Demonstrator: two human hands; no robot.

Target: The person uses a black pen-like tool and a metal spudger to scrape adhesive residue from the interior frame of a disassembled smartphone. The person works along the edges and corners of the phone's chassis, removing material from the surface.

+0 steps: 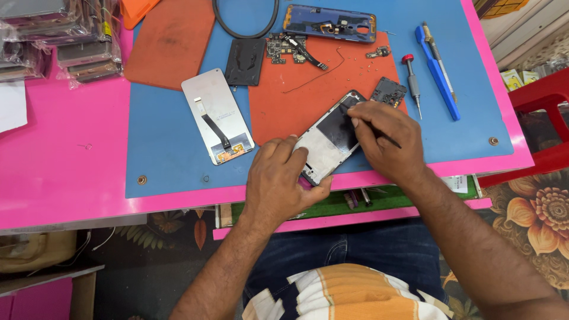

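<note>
The left hand (283,178) grips the near end of an opened phone frame with a silver inner plate and dark edges (329,142), fingers curled over its lower left side and thumb against the bottom edge — a closed hold that pins it in place. The frame lies slanted, its far end on the orange rubber work mat (284,101) and its near end over the blue mat (166,148) close to the edge of the pink table (59,172).

The right hand (385,142) is closed around a thin black pointed tool (370,127), held like a pen; the tool's tip touches the frame near its upper right corner, beside a dark rectangular patch on the plate.

To the left of the frame, on the blue mat, lies a detached grey display panel with a black ribbon cable (217,115), back side up. Farther off on the orange mat sit a black flat cover plate (244,61) and a small circuit board with a flex cable (290,50) — beyond them, a blue phone back shell (329,24). To the right lie a small black square module (388,92), a red-capped precision screwdriver (413,83) and a blue plastic pry tool (437,71).
</note>
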